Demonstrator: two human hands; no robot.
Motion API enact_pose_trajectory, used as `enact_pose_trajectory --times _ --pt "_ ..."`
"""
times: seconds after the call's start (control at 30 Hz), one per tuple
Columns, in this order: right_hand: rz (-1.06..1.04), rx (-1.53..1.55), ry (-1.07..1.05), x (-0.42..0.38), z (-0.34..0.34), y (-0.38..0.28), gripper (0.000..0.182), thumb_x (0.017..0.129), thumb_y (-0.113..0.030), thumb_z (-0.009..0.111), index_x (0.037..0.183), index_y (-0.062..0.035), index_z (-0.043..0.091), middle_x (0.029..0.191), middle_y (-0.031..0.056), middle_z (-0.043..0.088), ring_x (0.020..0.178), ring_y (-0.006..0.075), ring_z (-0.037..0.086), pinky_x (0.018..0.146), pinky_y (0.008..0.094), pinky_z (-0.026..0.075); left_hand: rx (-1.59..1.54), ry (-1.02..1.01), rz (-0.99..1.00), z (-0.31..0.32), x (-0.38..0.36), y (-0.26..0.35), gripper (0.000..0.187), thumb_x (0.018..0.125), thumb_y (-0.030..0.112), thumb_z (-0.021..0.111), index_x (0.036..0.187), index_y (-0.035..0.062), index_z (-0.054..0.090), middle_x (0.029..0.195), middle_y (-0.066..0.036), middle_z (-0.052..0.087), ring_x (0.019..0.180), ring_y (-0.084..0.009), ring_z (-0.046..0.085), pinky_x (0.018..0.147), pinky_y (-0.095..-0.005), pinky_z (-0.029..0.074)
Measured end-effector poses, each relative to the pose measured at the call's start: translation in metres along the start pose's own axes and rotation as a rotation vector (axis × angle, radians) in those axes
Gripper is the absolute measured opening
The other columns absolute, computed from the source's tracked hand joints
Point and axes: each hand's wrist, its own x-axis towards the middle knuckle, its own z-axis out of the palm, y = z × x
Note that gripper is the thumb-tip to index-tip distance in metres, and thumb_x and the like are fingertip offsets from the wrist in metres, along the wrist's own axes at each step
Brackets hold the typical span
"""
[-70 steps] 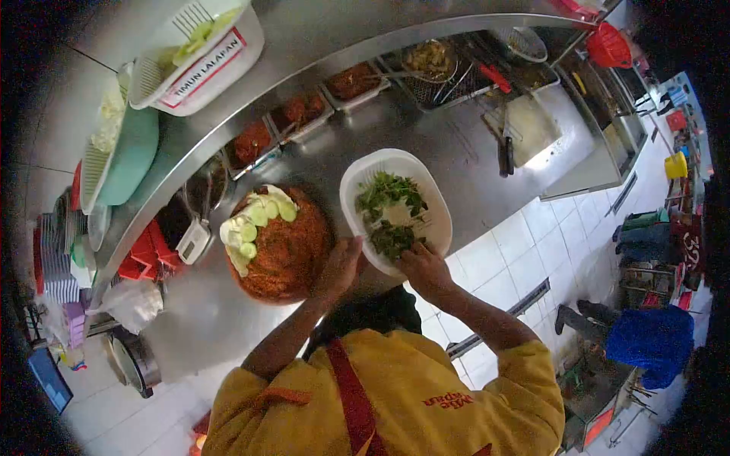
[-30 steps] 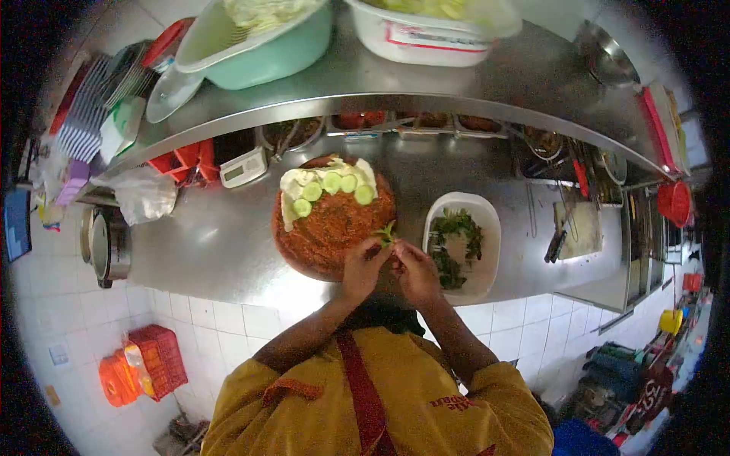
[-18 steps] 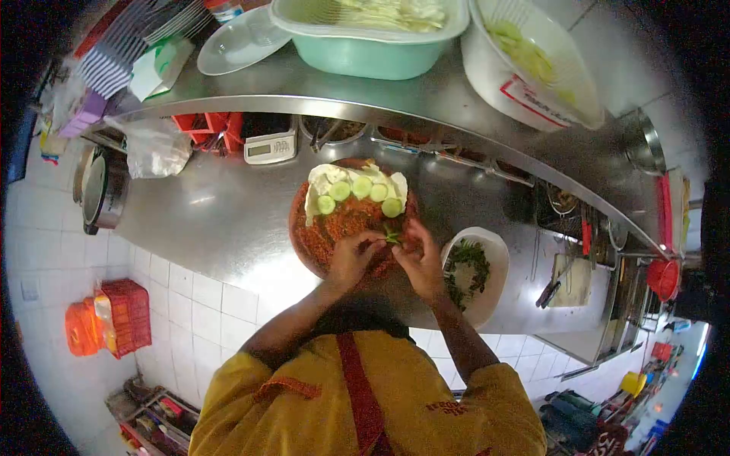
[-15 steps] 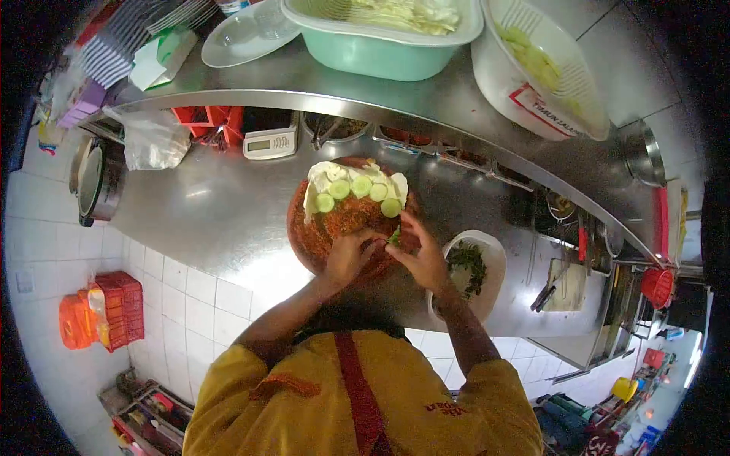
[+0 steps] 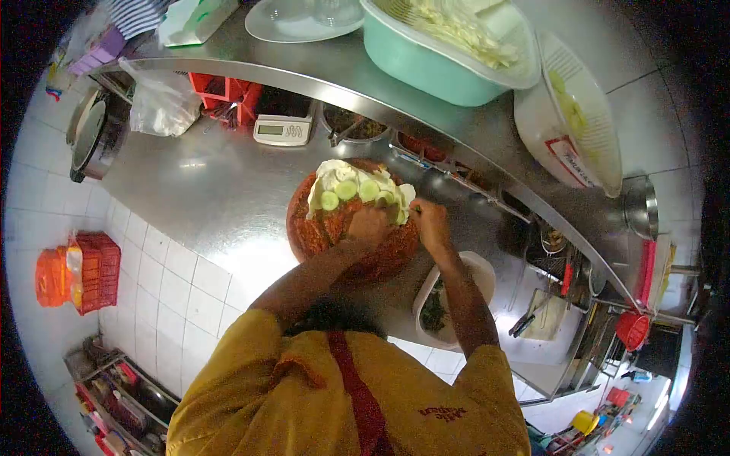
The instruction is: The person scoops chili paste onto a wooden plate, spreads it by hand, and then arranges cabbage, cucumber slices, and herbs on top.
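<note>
Both hands over the plate, at the garnish edge.

Both my forearms reached forward over the counter (image 5: 198, 197). My left hand (image 5: 370, 225) sat curled on the red plate (image 5: 312, 232), fingers bunched by the cucumber slices (image 5: 346, 190); can't tell if it gripped anything. My right hand (image 5: 430, 223) was pinched together at the cabbage leaves (image 5: 334, 171), a bit of green at the fingertips. White herb basket (image 5: 475, 270) lay just beside the plate, under my right forearm.

bright, even light; glare on steel counter (image 5: 199, 199); fisheye warp, black corners
</note>
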Motion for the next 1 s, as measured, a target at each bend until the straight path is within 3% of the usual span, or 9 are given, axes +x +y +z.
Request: enact_pose_trajectory --times 0.13,0.23,0.33,0.43,0.53,0.63,0.83,0.93,1.0 --pt "0.072 -0.137 0.059 0.010 0.018 0.007 0.007 0.087 -0.011 0.065 0.090 -0.0046 0.063 0.074 0.0179 0.063 0.065 0.0331 0.062 0.061 0.0433 0.047 0.045 0.004 0.056 0.007 0.004 -0.002 0.046 0.080 0.031 0.066 0.116 0.0049 0.055 0.105 -0.015 0.054 0.082 -0.0312 0.066 0.067 -0.0432 0.055" --pt "0.049 -0.285 0.038 0.010 0.013 0.003 0.008 0.086 -0.012 0.066 0.089 -0.0044 0.064 0.073 0.0179 0.063 0.066 0.0327 0.063 0.062 0.0429 0.048 0.012 -0.153 0.021 -0.011 0.004 0.000 0.055 0.080 0.035 0.066 0.122 0.0032 0.050 0.111 -0.017 0.053 0.091 -0.0318 0.064 0.074 -0.0441 0.055" --pt "0.119 -0.111 0.039 0.010 0.006 -0.009 0.009 0.085 -0.012 0.066 0.088 -0.0031 0.063 0.072 0.0181 0.063 0.067 0.0337 0.064 0.062 0.0425 0.048 0.075 -0.129 0.071 -0.008 0.003 -0.006 0.062 0.080 0.036 0.068 0.126 0.0003 0.046 0.113 -0.019 0.053 0.096 -0.0336 0.062 0.079 -0.0438 0.054" --pt "-0.051 -0.141 0.139 0.017 0.029 0.011 0.009 0.083 -0.009 0.067 0.085 -0.0024 0.061 0.070 0.0184 0.062 0.068 0.0338 0.065 0.061 0.0427 0.048 -0.048 -0.117 0.051 -0.015 0.002 -0.006 0.068 0.078 0.036 0.071 0.127 -0.0017 0.044 0.117 -0.021 0.051 0.097 -0.0347 0.062 0.080 -0.0429 0.053" --pt "0.103 -0.107 0.067 0.021 0.032 0.003 0.009 0.081 -0.007 0.068 0.082 -0.0020 0.061 0.072 0.0188 0.063 0.071 0.0352 0.065 0.062 0.0436 0.049 -0.022 -0.181 0.044 -0.021 0.004 -0.003 0.067 0.077 0.034 0.072 0.126 -0.0015 0.044 0.117 -0.021 0.049 0.100 -0.0358 0.060 0.082 -0.0432 0.052" --pt "0.069 -0.165 0.146 0.020 0.040 0.005 0.010 0.081 -0.008 0.068 0.080 -0.0015 0.060 0.073 0.0199 0.063 0.074 0.0383 0.064 0.065 0.0456 0.049 -0.080 -0.159 0.048 -0.025 0.006 -0.003 0.064 0.077 0.034 0.072 0.124 -0.0012 0.045 0.116 -0.021 0.049 0.100 -0.0367 0.059 0.084 -0.0438 0.052" --pt "0.166 -0.142 -0.059 0.018 0.043 0.008 0.015 0.084 -0.010 0.065 0.095 -0.0002 0.064 0.090 0.0220 0.065 0.085 0.0440 0.062 0.070 0.0473 0.050 -0.213 -0.079 0.060 -0.014 0.008 -0.005 0.058 0.080 0.031 0.069 0.123 0.0005 0.045 0.113 -0.020 0.050 0.100 -0.0381 0.059 0.085 -0.0440 0.051" --pt "-0.022 -0.033 -0.003 0.003 0.036 0.012 0.030 0.087 -0.013 0.063 0.115 -0.0012 0.061 0.110 0.0232 0.062 0.095 0.0409 0.062 0.077 0.0436 0.052 -0.170 -0.041 0.135 0.002 0.008 -0.010 0.054 0.082 0.029 0.067 0.123 0.0019 0.046 0.117 -0.020 0.050 0.100 -0.0383 0.058 0.087 -0.0443 0.050" --pt "0.003 0.003 0.077 -0.024 -0.004 -0.010 0.037 0.090 -0.016 0.061 0.124 -0.0027 0.056 0.119 0.0204 0.060 0.101 0.0355 0.063 0.082 0.0416 0.051 -0.133 -0.034 0.142 -0.004 0.007 -0.008 0.050 0.083 0.030 0.066 0.122 0.0025 0.049 0.118 -0.020 0.051 0.100 -0.0379 0.058 0.087 -0.0445 0.050"
